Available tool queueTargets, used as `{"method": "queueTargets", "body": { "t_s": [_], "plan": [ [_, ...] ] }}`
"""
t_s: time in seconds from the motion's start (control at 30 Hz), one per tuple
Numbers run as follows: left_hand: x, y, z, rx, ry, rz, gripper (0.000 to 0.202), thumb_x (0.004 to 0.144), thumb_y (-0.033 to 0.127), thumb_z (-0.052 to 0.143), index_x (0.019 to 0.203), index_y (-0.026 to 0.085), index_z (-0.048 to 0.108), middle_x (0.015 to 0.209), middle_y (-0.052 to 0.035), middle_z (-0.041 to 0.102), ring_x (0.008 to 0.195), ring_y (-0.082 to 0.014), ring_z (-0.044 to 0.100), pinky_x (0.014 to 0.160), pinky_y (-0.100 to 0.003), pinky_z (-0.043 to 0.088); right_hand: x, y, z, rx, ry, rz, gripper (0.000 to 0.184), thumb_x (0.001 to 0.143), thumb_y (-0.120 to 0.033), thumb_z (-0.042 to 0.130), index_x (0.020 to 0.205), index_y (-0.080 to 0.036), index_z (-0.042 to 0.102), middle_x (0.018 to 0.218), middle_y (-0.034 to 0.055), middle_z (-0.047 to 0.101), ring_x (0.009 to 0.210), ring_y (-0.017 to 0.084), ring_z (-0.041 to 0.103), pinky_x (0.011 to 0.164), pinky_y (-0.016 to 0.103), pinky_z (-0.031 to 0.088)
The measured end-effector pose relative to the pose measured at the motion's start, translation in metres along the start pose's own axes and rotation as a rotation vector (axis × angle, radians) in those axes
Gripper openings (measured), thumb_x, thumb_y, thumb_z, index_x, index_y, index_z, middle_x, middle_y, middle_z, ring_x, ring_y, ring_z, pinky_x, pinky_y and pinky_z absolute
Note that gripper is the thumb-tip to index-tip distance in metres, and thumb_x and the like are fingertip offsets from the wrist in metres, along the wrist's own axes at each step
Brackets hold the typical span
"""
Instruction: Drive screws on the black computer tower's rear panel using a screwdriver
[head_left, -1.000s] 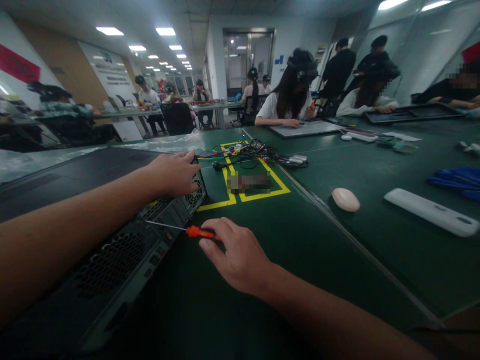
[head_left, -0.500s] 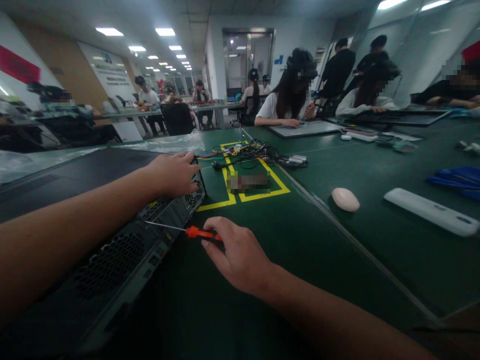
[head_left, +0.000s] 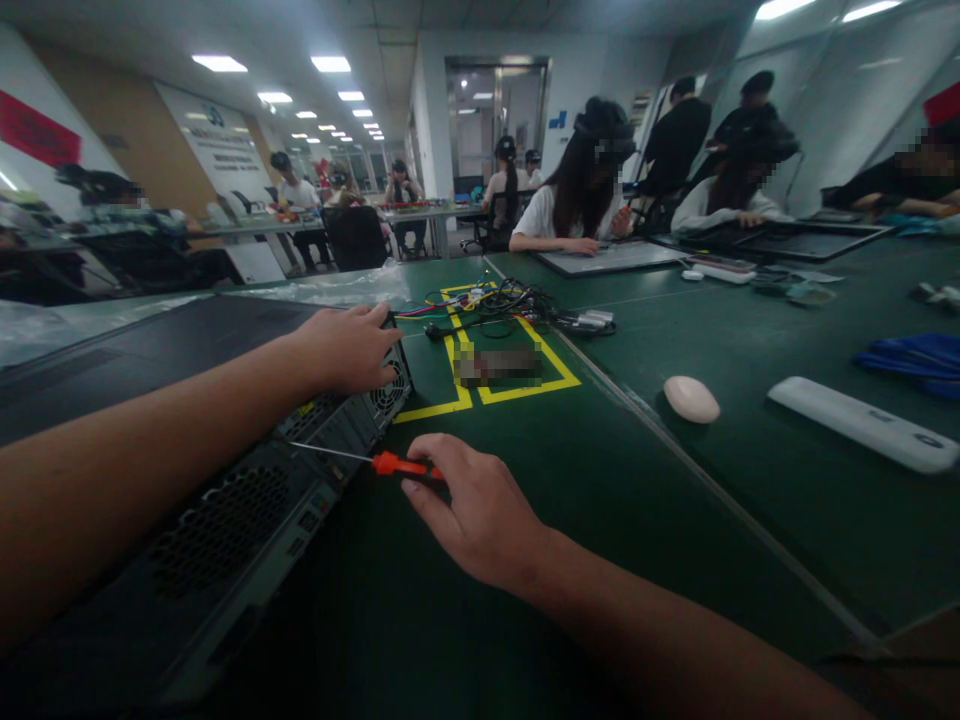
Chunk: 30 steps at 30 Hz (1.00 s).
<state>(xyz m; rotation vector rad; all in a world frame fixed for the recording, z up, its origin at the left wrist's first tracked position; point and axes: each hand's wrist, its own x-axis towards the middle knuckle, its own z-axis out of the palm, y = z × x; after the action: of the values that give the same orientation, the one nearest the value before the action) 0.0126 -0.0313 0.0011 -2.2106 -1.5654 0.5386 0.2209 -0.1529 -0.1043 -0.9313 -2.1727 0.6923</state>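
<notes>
evidently, the computer case (head_left: 247, 520) was pressed to the table (head_left: 600, 480) by the left hand (head_left: 349, 347), fingers spread, nothing grasped. the orange screwdriver (head_left: 397, 465), tip at the case's rear, was pinched by the right hand (head_left: 480, 510); held so shallowly, it could be slipped off and the metal scratched.

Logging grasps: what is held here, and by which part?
Right hand holds the screwdriver by its orange handle. Left hand only rests on the computer case.
</notes>
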Motion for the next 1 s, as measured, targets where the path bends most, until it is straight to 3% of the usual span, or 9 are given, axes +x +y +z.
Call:
{"method": "queueTargets", "body": {
  "t_s": [0.47,0.63,1.0],
  "plan": [
    [-0.0008,0.0003,0.0005,-0.057,0.004,-0.014,0.071,0.1,0.049,0.055,0.163,0.017,0.058,0.178,-0.025,0.04,0.151,-0.047,0.055,0.117,-0.056,0.052,0.0001,0.0008,0.0006,-0.016,0.011,-0.007,0.021,0.109,-0.031,0.062,0.128,-0.024,0.065,0.111,0.0042,0.069,0.09,0.02,0.064,0.078,0.036,0.046],
    [-0.0004,-0.0001,-0.0001,-0.025,0.003,-0.024,0.068,0.1,0.052,0.054,0.162,0.024,0.059,0.179,-0.0208,0.042,0.152,-0.0425,0.055,0.115,-0.053,0.053,-0.0002,0.0008,0.0005,-0.004,0.028,-0.016,0.02,0.109,-0.032,0.062,0.127,-0.024,0.065,0.11,0.0039,0.068,0.089,0.019,0.063,0.077,0.034,0.045],
    [-0.0003,-0.0001,0.0001,-0.019,-0.006,-0.002,0.07,0.101,0.049,0.05,0.163,0.017,0.058,0.178,-0.0273,0.039,0.153,-0.0468,0.054,0.113,-0.058,0.054,0.0008,-0.0002,-0.0014,0.017,0.038,0.015,0.022,0.112,-0.038,0.06,0.125,-0.023,0.068,0.11,0.005,0.071,0.092,0.02,0.067,0.08,0.036,0.048]
  ]
}}
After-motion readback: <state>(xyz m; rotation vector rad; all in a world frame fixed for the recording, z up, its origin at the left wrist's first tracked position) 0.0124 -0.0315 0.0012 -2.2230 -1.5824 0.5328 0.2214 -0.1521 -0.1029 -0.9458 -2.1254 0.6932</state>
